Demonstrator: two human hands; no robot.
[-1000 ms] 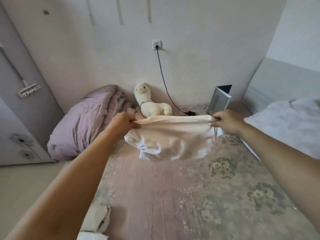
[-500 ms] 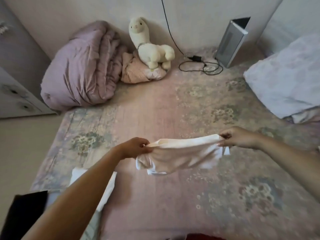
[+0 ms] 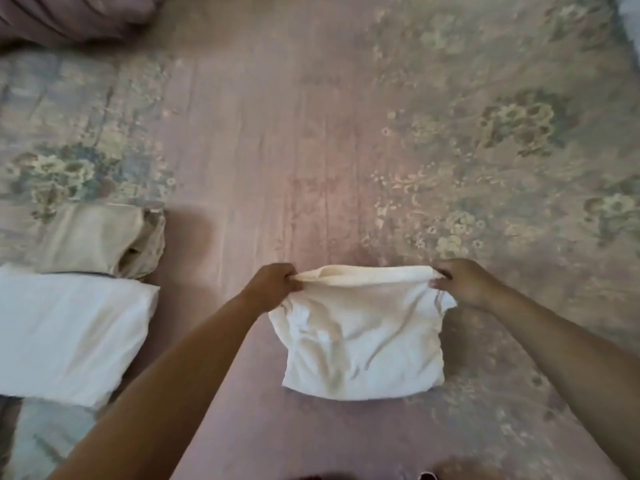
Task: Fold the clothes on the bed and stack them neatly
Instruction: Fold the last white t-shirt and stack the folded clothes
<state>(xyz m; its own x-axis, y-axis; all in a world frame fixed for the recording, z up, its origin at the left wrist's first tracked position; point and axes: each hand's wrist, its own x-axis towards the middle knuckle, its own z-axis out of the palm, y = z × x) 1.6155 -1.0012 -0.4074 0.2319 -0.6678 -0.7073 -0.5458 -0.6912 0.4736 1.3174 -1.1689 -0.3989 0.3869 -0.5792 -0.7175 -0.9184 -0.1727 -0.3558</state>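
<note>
Both hands on one cream-white garment (image 3: pixel 360 334), mid-bed, near edge. Left hand (image 3: pixel 273 284) pinches the top-left corner, right hand (image 3: pixel 462 280) pinches the top-right; each grip is clamped on the cloth, fingers curled round the edge. The top hem is pulled taut between them and raised slightly, while the lower part already lies on the bed (image 3: pixel 311 133), probably so the piece lays flat and square for its next fold. Garment type unclear, looks part-folded. To the left sits the stack: a white folded piece (image 3: pixel 69 330) overlapping a beige folded piece (image 3: pixel 100 237), well apart from the held one, likely its destination. Purple duvet (image 3: pixel 69 15) bunched at far top left.
</note>
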